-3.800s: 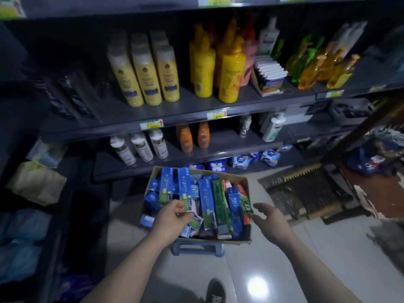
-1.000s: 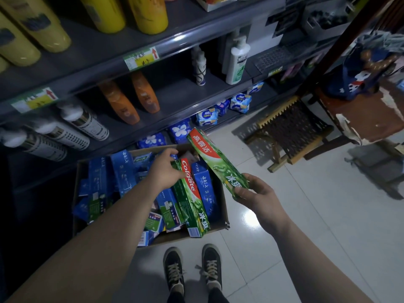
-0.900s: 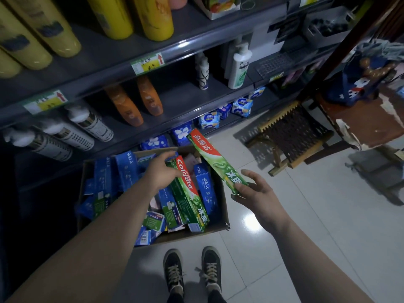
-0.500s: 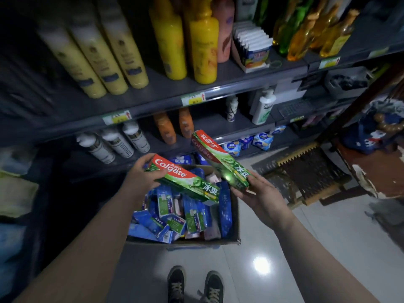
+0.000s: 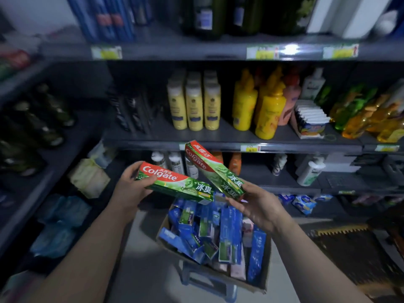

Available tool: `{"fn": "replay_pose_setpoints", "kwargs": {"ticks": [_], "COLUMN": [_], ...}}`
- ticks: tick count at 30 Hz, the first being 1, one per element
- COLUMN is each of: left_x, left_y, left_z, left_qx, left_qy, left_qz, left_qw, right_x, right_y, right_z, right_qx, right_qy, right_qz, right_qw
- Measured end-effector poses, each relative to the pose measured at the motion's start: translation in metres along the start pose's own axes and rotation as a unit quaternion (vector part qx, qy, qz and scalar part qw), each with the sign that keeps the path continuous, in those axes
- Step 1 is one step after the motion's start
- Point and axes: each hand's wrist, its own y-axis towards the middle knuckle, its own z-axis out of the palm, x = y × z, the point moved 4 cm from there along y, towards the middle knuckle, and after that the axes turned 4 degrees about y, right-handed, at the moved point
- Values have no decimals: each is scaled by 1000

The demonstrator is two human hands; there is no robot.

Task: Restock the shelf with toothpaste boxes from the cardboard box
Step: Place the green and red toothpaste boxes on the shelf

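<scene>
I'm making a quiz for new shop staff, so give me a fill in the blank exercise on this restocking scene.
The left hand grips a red and ____ Colgate box.
The right hand holds a second box in the ____ colours.
The cardboard box below holds mostly ____ cartons.
Missing: green, same, blue.

a single wide-angle view from the person's head, facing forward and somewhat down at the dark shelving (image 5: 218, 146) straight ahead. both forearms enter from the near edge, the left hand (image 5: 129, 189) and right hand (image 5: 258, 206) close to the lens, above the cardboard box (image 5: 255, 288). the far shelves look blurred.
</scene>
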Motion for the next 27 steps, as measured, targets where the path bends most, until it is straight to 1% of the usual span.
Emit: {"fn": "replay_pose_setpoints", "kwargs": {"ticks": [4, 10, 18, 23, 27], "left_x": [-35, -87, -147, -169, -175], "left_y": [-16, -49, -98, -132, -151], "left_z": [-57, -153, -292, -372, -428], "left_qx": [-61, -157, -268, -332, -387], "left_qy": [-14, -62, -89, -102, -120], "left_qz": [47, 120, 186, 226, 240], "left_qw": [997, 978, 941, 910, 882], "right_x": [-10, -33, -90, -131, -161], "right_y": [8, 15, 10, 13, 14], "right_z": [59, 183, 346, 425, 474], "right_qx": [58, 160, 287, 317, 329], "right_qy": [-48, -128, -109, -110, -137], "right_qz": [11, 9, 52, 68, 56], "right_qw": [997, 979, 950, 940, 933]}}
